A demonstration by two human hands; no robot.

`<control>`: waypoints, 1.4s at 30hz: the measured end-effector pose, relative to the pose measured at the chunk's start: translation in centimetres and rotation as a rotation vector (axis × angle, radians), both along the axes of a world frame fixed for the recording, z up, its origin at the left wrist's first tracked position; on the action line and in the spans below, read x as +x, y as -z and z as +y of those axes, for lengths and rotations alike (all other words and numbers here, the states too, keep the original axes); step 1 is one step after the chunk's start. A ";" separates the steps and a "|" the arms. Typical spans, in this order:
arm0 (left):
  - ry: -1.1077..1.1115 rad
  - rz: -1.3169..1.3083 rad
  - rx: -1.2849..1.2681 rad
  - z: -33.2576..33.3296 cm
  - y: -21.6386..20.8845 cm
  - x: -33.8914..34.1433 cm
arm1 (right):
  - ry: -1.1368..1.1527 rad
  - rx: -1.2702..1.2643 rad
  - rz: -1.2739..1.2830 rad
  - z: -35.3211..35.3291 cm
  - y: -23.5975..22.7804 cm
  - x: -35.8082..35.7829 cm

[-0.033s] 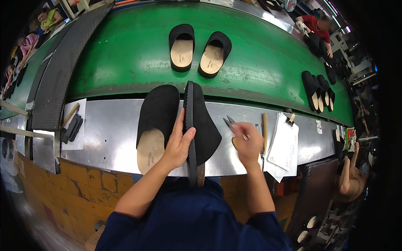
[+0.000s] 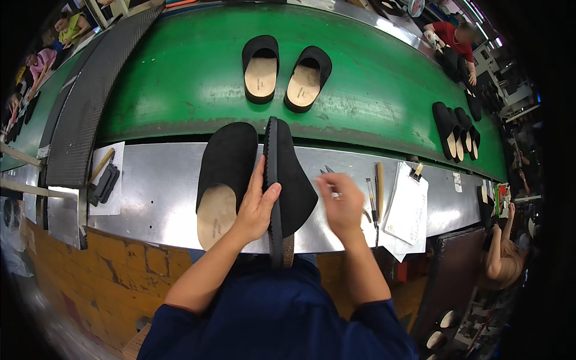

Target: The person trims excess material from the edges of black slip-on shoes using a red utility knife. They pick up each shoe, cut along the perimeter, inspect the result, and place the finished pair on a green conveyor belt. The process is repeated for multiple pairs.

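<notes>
My left hand (image 2: 255, 210) grips a black clog (image 2: 294, 192) stood on its side, palm and fingers against its dark ridged sole. The clog's toe points away from me. Left of it, a matching black clog (image 2: 227, 150) lies upright, its tan footbed showing. My right hand (image 2: 343, 201) hovers just right of the held clog with curled fingers, slightly blurred; whatever they may hold is too small or hidden to make out. Partly covered by that hand, a pair of scissors (image 2: 326, 170) lies on the metal table (image 2: 171, 180), blade tips and part of a handle visible.
A brush (image 2: 372, 201), a wooden-handled tool (image 2: 380, 186) and clipped papers (image 2: 408, 207) lie to the right. At left, a black tool (image 2: 107, 183) rests on paper. Beyond runs a green conveyor belt (image 2: 180, 78) carrying several black clogs (image 2: 261, 69). Co-workers are farther off.
My right hand has moved left from above the scissors toward the held clog, uncovering the brush and part of the scissors' handle. My left hand and both clogs stay put.
</notes>
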State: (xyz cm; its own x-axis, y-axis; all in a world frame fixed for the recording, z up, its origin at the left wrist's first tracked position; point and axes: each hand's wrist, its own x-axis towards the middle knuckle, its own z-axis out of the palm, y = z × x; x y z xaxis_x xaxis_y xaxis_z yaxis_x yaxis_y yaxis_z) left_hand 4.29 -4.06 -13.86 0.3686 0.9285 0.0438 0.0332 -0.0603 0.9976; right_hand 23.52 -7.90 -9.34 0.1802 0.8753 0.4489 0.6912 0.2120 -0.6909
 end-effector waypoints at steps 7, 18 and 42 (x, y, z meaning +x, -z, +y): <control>0.020 0.017 0.118 0.9 0.7 0.4 | 0.045 0.073 -0.251 6.0 -3.1 -6.9; 0.001 0.124 0.244 0.8 0.6 0.1 | -0.231 0.026 -0.281 1.3 -4.3 -7.0; -0.502 0.042 -0.158 -3.8 0.1 -8.1 | -0.077 -0.377 -0.060 0.5 1.7 -10.7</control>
